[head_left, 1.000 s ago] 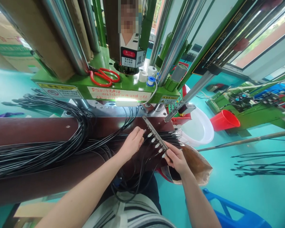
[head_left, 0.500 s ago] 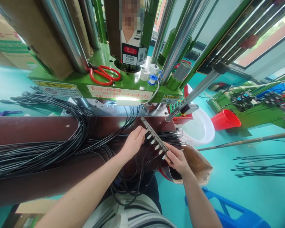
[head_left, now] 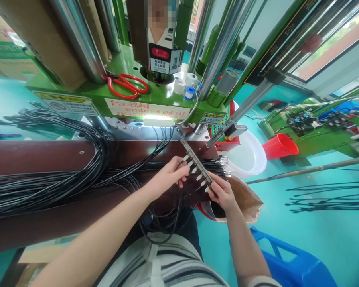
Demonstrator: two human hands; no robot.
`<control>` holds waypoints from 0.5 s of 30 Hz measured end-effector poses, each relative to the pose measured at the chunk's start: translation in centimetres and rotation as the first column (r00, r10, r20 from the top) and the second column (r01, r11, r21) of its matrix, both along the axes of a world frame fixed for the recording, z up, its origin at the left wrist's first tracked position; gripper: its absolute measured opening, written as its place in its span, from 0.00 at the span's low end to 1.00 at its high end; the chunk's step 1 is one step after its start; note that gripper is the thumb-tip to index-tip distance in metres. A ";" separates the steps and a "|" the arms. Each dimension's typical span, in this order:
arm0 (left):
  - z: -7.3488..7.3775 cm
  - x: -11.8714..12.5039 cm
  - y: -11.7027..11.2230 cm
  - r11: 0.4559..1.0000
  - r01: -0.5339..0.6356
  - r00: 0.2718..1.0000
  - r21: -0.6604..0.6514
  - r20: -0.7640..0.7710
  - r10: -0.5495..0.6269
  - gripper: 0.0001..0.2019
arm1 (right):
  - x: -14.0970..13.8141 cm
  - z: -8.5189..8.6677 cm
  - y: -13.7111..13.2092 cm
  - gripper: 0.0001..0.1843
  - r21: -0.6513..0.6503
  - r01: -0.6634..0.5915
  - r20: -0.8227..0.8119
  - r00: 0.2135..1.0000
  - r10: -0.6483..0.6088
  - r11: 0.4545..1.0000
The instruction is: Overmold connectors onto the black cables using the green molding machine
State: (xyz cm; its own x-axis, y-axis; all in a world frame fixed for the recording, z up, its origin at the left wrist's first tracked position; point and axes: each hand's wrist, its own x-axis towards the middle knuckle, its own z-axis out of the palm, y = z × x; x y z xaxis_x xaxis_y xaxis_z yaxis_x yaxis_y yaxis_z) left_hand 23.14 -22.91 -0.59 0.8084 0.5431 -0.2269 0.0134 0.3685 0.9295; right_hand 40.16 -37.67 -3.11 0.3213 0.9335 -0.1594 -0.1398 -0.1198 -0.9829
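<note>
A narrow grey metal bar [head_left: 199,165], a mould strip by its look, slants over the brown bench. Along its lower-left side sits a row of several pale cable connectors [head_left: 200,176], with thin black cables [head_left: 179,205] hanging below. My right hand [head_left: 223,190] grips the bar's near end, thumb on top. At the upper part of the row, my left hand [head_left: 175,172] is closed, its thumb and fingers around a black cable just beside the connectors. The fingertips partly hide that cable.
A green press [head_left: 167,97] stands ahead, bearing red-handled scissors [head_left: 127,86] and white tape rolls [head_left: 179,86]. Bundled black cables [head_left: 48,187] cover the bench's left. Right are a brown paper bag [head_left: 248,199], white tub [head_left: 251,155], red bucket [head_left: 281,149] and blue stool [head_left: 299,259].
My left hand has shifted slightly down along the connector row, its fingers curling lower. My right hand still holds the bar's near end. The view has tilted slightly.
</note>
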 end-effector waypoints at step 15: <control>-0.6 0.7 -4.1 1.000 0.010 0.992 0.012 -0.130 -0.008 0.08 | 0.2 4.1 0.3 0.27 -0.106 -0.016 0.087 0.996 0.026 0.994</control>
